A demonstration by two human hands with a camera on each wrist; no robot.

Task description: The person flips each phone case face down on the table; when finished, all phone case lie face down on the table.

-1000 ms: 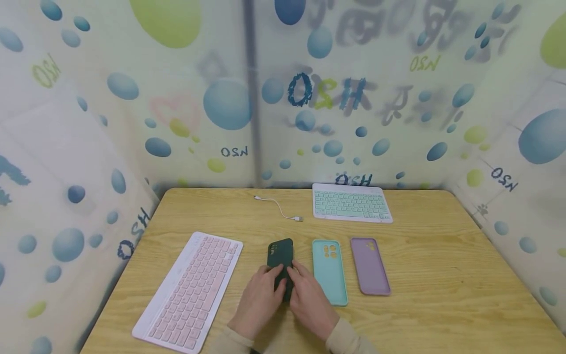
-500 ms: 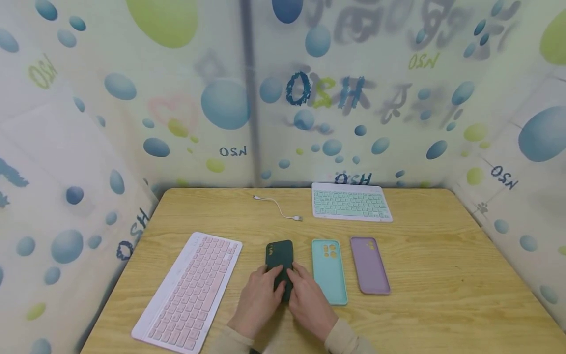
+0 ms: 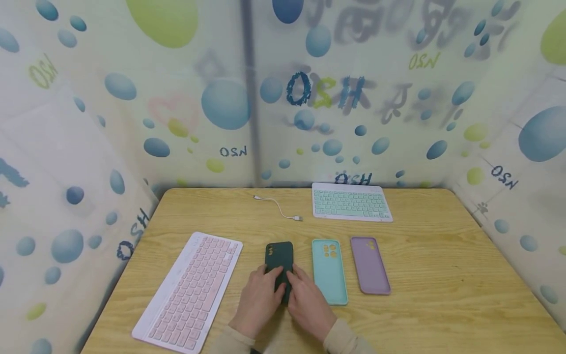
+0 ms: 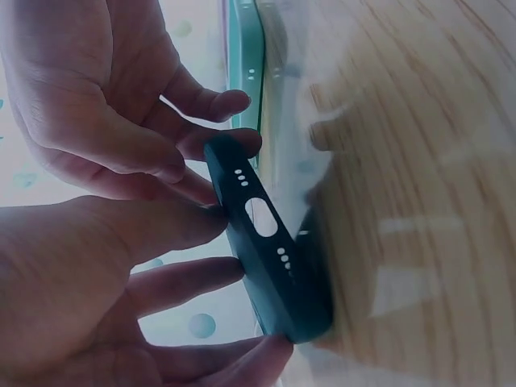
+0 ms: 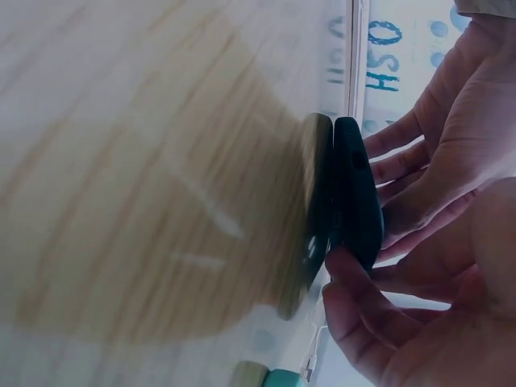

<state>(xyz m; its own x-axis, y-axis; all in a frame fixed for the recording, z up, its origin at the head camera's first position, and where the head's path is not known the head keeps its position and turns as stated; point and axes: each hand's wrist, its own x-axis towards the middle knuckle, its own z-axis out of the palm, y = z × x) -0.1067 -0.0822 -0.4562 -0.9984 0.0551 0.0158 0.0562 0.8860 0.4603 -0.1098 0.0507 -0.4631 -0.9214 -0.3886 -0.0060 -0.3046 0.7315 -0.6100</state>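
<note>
A dark green phone case [image 3: 279, 253] lies back side up on the table in front of me, its camera cutouts at the far left corner. My left hand [image 3: 258, 300] grips its left edge, with fingertips also on the back. From the other side my right hand [image 3: 307, 305] holds the right edge. In the left wrist view the case's near end [image 4: 262, 250] shows a port slot and small holes and looks slightly tilted. Fingertips of the right hand [image 5: 459, 282] reach the lower rim in the right wrist view. The hands hide part of the near half.
Right of the hands lie a turquoise phone case [image 3: 329, 275] and a purple phone case [image 3: 370, 265]. A pink-keyed keyboard [image 3: 190, 292] is on the left. Toward the back are a white USB cable [image 3: 278, 204] and a green-keyed keyboard [image 3: 351, 203].
The dark green case's far end has shifted slightly toward me. Both hands keep their hold in nearly the same place, the right one shifting very little.
</note>
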